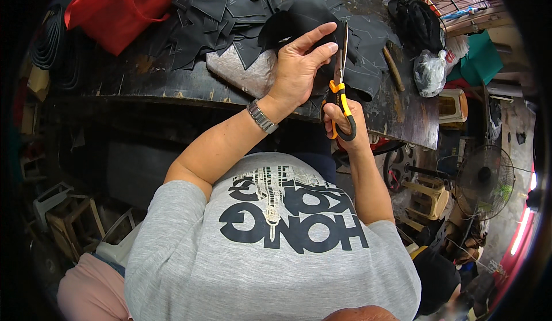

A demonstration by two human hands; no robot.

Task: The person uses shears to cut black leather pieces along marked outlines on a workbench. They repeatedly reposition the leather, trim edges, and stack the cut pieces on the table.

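My right hand (pixel 347 118) is closed around the orange-and-black handles of a pair of scissors (pixel 340 85). The blades point away from me and lie close together, along the edge of a black sheet piece (pixel 299 19). My left hand (pixel 298 65), with a metal watch on its wrist, holds that piece just left of the blades. Its thumb and forefinger lie on the near side; the other fingers are mostly hidden. Under my left wrist a pale wrapped block (pixel 242 71) sits at the table's near edge. Many cut black pieces (pixel 221 10) with light markings are heaped behind and left of it.
The dark worn table (pixel 172 85) also carries a red bag (pixel 123 13), a wooden stick (pixel 394 68), a black bag (pixel 417 25) and a clear plastic bag (pixel 430 72). A standing fan (pixel 485 182) and stools (pixel 428 197) are at the right. Another person's pink clothing (pixel 92 289) shows lower left.
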